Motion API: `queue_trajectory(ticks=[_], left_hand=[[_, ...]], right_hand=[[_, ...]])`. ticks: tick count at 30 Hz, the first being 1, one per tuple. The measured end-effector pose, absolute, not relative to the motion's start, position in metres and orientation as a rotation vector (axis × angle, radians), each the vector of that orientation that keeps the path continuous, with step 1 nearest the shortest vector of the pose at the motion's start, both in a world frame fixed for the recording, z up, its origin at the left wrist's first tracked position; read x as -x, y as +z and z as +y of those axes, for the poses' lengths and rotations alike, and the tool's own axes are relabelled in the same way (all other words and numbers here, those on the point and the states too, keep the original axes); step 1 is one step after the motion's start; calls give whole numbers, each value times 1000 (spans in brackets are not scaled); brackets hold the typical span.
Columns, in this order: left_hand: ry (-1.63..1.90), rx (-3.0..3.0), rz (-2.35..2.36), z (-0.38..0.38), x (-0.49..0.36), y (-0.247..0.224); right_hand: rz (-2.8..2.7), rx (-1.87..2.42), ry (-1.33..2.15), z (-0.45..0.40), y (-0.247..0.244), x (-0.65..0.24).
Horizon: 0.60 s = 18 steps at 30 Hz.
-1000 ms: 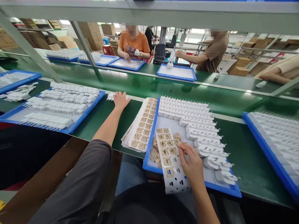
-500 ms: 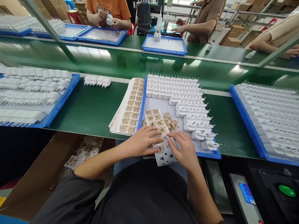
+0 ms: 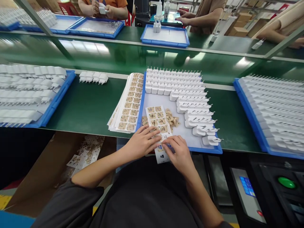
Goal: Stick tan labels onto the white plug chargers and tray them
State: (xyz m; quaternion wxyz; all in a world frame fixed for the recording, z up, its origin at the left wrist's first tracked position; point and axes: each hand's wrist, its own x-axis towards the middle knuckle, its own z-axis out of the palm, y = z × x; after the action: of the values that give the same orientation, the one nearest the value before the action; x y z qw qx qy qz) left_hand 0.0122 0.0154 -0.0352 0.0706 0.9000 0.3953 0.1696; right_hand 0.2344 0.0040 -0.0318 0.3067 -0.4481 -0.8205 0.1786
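Note:
A sticker sheet (image 3: 156, 115) with tan labels lies over the near edge of a blue tray (image 3: 211, 148), its lower end hanging past the edge. My left hand (image 3: 142, 141) rests on the sheet's left side, fingers spread. On its right side my right hand (image 3: 177, 151) has thumb and forefinger pinched together at the sheet; what they grip is too small to make out. Tan scraps (image 3: 171, 118) lie beside the sheet. Rows of white plug adapters (image 3: 174, 80) fill the tray's back and right. A stack of sticker sheets (image 3: 128, 104) stands left of the tray.
Trays of white adapters stand at the left (image 3: 55, 103) and right (image 3: 251, 122). Several loose adapters (image 3: 93, 77) sit at the back left. Below the bench are a cardboard box (image 3: 35, 171) and a device with a green button (image 3: 286, 182). People work across the bench.
The view has shifted slightly. My right hand's thumb and forefinger have come together over the sheet, closer to my left hand. My left hand stays on the sheet.

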Motion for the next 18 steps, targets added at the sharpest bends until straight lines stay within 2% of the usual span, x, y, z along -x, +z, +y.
queue_trajectory(ticks=[8,13,18], left_hand=[[359,-2698,1311,23,-8,-35],[569,-2694,1364,47,-28,-20],[716,-2723,1154,98,-92,-2]], right_hand=[[-1826,963,867,7,-24,-261],[-1811,954,955,6,-25,-268],[-1755,876,1063,9,-29,-271]])
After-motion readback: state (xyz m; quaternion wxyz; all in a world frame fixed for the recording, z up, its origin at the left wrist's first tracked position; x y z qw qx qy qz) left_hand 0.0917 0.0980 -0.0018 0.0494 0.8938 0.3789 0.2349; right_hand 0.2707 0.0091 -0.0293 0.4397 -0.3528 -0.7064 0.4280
